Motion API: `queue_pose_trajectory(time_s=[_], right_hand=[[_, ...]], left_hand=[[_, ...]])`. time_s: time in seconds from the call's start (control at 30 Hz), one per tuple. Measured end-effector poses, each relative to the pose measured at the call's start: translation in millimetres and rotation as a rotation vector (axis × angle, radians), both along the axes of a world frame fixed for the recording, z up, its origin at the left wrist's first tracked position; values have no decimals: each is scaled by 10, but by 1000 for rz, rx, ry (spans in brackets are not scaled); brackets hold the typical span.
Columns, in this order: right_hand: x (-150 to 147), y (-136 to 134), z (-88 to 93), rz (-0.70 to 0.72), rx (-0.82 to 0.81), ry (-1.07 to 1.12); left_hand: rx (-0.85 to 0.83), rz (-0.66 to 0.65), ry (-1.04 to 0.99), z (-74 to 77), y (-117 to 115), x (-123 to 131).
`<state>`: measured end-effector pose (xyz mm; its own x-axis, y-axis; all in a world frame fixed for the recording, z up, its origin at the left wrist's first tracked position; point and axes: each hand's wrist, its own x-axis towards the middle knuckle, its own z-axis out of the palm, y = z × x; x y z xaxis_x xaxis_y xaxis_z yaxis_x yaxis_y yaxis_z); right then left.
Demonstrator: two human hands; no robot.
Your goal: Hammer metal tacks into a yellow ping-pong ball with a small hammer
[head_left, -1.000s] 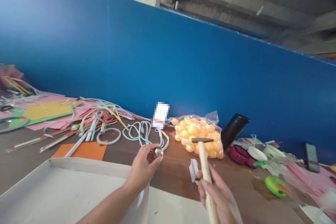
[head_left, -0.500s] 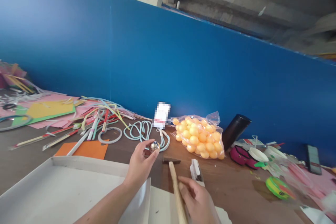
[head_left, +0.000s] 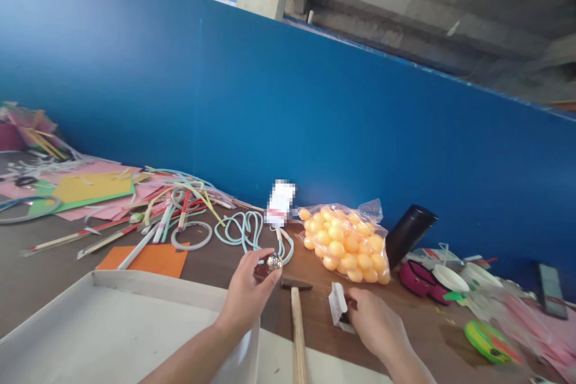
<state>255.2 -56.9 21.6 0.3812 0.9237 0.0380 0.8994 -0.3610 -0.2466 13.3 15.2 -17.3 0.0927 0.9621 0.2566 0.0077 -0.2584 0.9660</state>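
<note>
Pinching a ball [head_left: 274,261] in our left hand [head_left: 248,284], perhaps lest it roll, we half-curl our right hand [head_left: 377,319] at a box [head_left: 336,306]. That hand's hold is hidden.

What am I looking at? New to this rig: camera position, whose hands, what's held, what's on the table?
No robot: these are one person's bare hands, filmed by a head-worn camera looking forward and down. The left hand holds a shiny ball in its fingers. The right hand is at a small white box; its fingertips are partly hidden. Between them, a hammer lies on the brown table. Also there: a shallow white tray, an orange sheet and a bag of orange balls.
</note>
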Motion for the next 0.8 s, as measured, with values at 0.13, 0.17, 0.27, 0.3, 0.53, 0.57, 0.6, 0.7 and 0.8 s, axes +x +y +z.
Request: queue_pose_trajectory(time_s=[0.13, 0.17, 0.27, 0.3, 0.53, 0.57, 0.6, 0.7, 0.8], right_hand=[[-49, 64, -120, 9, -1, -4], [-46, 57, -148, 8, 10, -1], [-19, 19, -214, 7, 47, 20], [-8, 9, -228, 5, 60, 31], [22, -2, -207, -50, 251, 129], [19, -4, -198, -61, 287, 151], [15, -7, -192, -71, 323, 189], [0, -14, -194, -102, 462, 397], [-12, -4, -212, -122, 564, 558]], left_hand=[[5, 11, -21, 5, 16, 2], [9, 16, -21, 6, 18, 4], [16, 28, -18, 11, 18, 9], [15, 27, -13, 14, 16, 8], [-9, 11, -3, 36, 6, -6], [-12, -4, -2, 40, 1, -7], [-17, -22, -3, 44, -6, -7], [-41, -88, -26, 64, -37, 1], [-100, -163, -108, 96, -60, 12]])
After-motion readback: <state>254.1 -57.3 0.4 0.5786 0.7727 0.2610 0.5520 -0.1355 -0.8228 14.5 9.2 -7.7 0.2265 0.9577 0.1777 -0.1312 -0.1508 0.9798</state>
